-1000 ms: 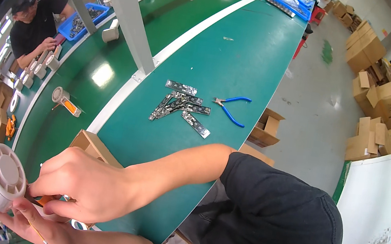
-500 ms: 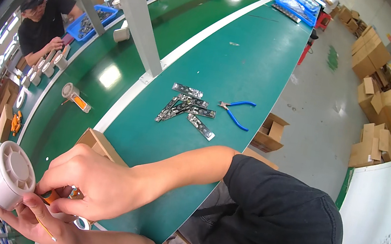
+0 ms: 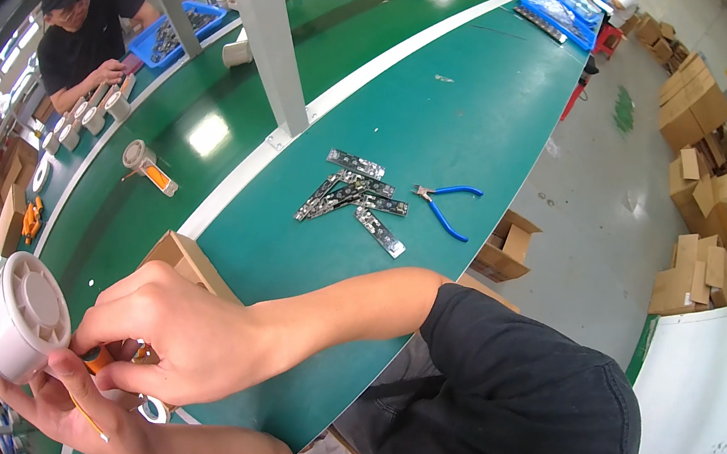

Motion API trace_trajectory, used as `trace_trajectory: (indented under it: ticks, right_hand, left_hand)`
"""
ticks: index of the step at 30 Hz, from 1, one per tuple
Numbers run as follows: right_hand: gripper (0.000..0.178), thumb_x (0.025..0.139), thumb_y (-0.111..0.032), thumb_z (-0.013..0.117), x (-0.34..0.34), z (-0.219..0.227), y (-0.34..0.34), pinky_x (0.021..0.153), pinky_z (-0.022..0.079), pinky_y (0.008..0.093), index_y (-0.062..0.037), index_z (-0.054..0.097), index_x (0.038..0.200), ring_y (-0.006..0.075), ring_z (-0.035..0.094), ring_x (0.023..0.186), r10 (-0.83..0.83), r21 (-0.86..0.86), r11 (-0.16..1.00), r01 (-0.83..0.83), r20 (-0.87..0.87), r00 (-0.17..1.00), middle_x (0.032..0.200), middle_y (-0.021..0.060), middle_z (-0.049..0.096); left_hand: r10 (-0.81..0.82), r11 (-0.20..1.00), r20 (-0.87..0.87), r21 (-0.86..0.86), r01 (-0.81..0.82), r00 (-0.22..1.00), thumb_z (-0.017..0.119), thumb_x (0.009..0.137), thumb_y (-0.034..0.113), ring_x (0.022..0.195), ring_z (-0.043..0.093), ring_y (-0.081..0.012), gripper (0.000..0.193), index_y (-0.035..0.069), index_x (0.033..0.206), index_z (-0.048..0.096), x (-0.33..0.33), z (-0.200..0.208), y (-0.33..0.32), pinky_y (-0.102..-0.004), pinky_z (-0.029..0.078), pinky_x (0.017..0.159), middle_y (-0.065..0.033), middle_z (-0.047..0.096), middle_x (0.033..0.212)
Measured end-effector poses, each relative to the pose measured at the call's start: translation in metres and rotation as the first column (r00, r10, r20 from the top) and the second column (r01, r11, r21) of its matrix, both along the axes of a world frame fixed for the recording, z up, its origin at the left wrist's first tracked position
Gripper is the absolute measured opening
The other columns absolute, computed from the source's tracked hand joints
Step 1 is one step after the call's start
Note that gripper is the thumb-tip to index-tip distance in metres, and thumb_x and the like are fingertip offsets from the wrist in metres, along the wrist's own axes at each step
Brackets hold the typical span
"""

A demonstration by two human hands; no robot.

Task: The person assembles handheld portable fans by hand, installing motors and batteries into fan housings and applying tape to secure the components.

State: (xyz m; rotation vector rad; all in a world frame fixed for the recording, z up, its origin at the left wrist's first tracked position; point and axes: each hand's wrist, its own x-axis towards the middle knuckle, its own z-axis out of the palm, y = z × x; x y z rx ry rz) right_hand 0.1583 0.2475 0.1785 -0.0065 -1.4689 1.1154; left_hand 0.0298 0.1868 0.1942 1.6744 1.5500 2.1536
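My left hand [image 3: 91,416] is closed around a white plastic housing [image 3: 20,323] with a round, slotted end, held up at the lower left. A thin yellowish wire with a small white tip [image 3: 94,423] lies across its fingers. Bent over beside it, my right hand [image 3: 185,337] pinches an orange cylinder [image 3: 97,360] against the housing's lower part. My fingers hide most of that cylinder and where it meets the housing. Several narrow black circuit boards [image 3: 354,193] lie in a loose pile on the green table [image 3: 424,124]. Blue-handled cutting pliers [image 3: 445,209] rest right of them, jaws toward the boards.
An open cardboard box [image 3: 186,263] stands behind my right hand. A similar white housing with an orange insert [image 3: 149,167] lies on the green conveyor [image 3: 95,217]. A metal post [image 3: 269,37] rises at the table's edge. Across the conveyor, a person [image 3: 89,31] works beside a blue tray [image 3: 177,34].
The view has shifted slightly. Both hands keep nearly the same hold on the housing and the orange cylinder; the boards and pliers lie as before.
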Motion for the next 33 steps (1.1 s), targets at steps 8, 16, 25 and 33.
trace_trajectory:
  ticks: [8, 16, 25, 33]
  right_hand:
    - [0.016, 0.07, 0.005, 0.065, 0.003, 0.001, 0.001, 0.059, 0.056, 0.0321, 0.0087, 0.068, 0.085, 0.026, 0.069, 0.062, 0.017, -0.008, 1.0, -0.017, 0.021, 1.0, 0.073, 0.0199, 0.068]
    - [0.015, 0.072, 0.004, 0.067, 0.005, 0.003, -0.001, 0.059, 0.055, 0.0328, 0.0093, 0.068, 0.086, 0.0258, 0.068, 0.063, 0.03, -0.025, 0.999, -0.029, 0.041, 0.999, 0.073, 0.0191, 0.068]
    - [0.017, 0.075, 0.003, 0.074, 0.001, -0.003, 0.0, 0.055, 0.053, 0.0304, 0.0048, 0.068, 0.092, 0.0218, 0.068, 0.064, -0.019, 0.046, 0.999, 0.017, 0.047, 0.999, 0.078, 0.0144, 0.068]
    - [0.02, 0.073, 0.003, 0.075, 0.004, -0.004, 0.002, 0.055, 0.052, 0.031, 0.0037, 0.069, 0.092, 0.0222, 0.068, 0.064, -0.07, 0.063, 0.996, 0.066, 0.068, 0.995, 0.078, 0.0139, 0.068]
  left_hand:
    - [-0.052, 0.999, -0.001, -0.006, 0.052, 0.999, 0.066, 0.099, 0.026, 0.091, 0.063, -0.0173, 0.064, 0.0, 0.148, 0.033, -0.001, 0.001, 0.0, -0.0295, 0.051, 0.073, -0.0165, 0.064, 0.11]
    - [-0.054, 0.998, -0.034, 0.023, 0.054, 0.998, 0.066, 0.099, 0.025, 0.09, 0.063, -0.0168, 0.064, 0.001, 0.148, 0.034, 0.005, 0.004, 0.002, -0.0279, 0.051, 0.071, -0.0161, 0.064, 0.108]
    - [-0.021, 1.0, -0.005, -0.012, 0.021, 1.0, 0.065, 0.099, 0.023, 0.091, 0.064, -0.0173, 0.062, -0.001, 0.147, 0.033, 0.005, 0.002, -0.001, -0.0265, 0.055, 0.065, -0.0187, 0.063, 0.114]
    - [-0.094, 0.996, 0.005, -0.006, 0.094, 0.996, 0.068, 0.095, 0.021, 0.107, 0.066, -0.0336, 0.068, 0.003, 0.148, 0.029, -0.004, -0.003, 0.0, -0.0369, 0.06, 0.079, -0.0304, 0.056, 0.13]
